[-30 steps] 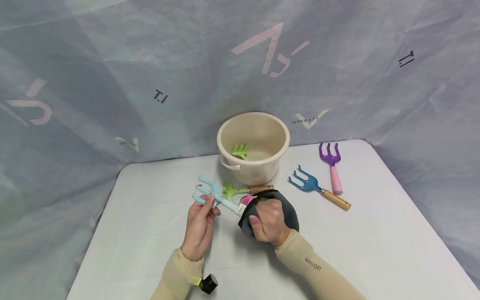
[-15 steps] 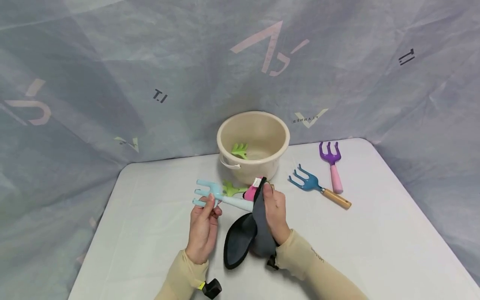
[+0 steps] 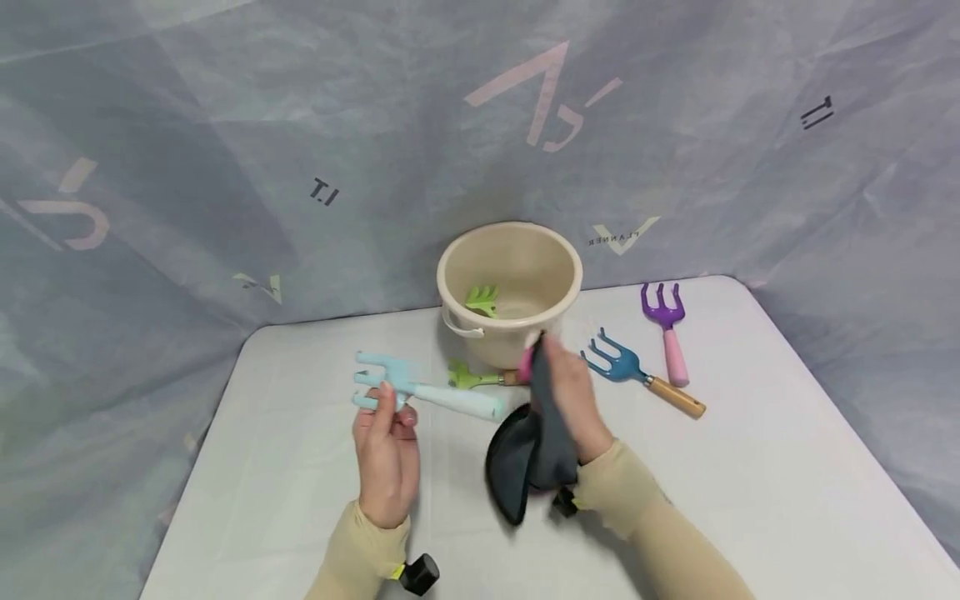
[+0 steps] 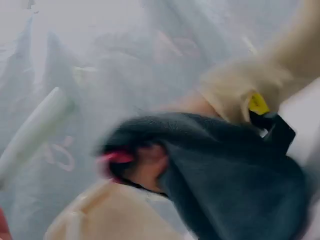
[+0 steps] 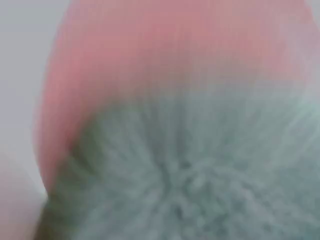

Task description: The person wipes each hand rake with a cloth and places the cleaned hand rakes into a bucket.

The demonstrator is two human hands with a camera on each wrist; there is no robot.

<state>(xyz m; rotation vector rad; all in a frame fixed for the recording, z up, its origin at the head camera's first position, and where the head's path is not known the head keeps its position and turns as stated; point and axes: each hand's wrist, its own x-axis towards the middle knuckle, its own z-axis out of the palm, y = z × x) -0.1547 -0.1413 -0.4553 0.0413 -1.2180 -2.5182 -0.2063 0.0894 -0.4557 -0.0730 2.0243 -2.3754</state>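
Observation:
In the head view my left hand (image 3: 386, 467) pinches a light blue garden hand fork (image 3: 459, 401) near its neck, tines to the left and handle to the right. My right hand (image 3: 576, 407) grips a dark grey cloth piece (image 3: 557, 446) with black edging and a bit of pink. The cloth hangs folded, just right of the fork's handle end and apart from it. In the left wrist view the cloth (image 4: 235, 175) is blurred, and the pale handle (image 4: 37, 127) shows at the left. Blurred grey fabric (image 5: 200, 165) and pink fill the right wrist view.
A cream bucket (image 3: 517, 337) at the back holds a green fork (image 3: 482, 301). Before it lies another green fork (image 3: 467, 377) with a wooden handle, partly hidden by the cloth. On the right lie a blue fork (image 3: 622, 367) and a purple-and-pink fork (image 3: 673, 354).
The cloth was around the light blue fork's handle; my right hand has drawn it off to the right. My left hand has shifted left with the fork, leaving its whole handle uncovered.

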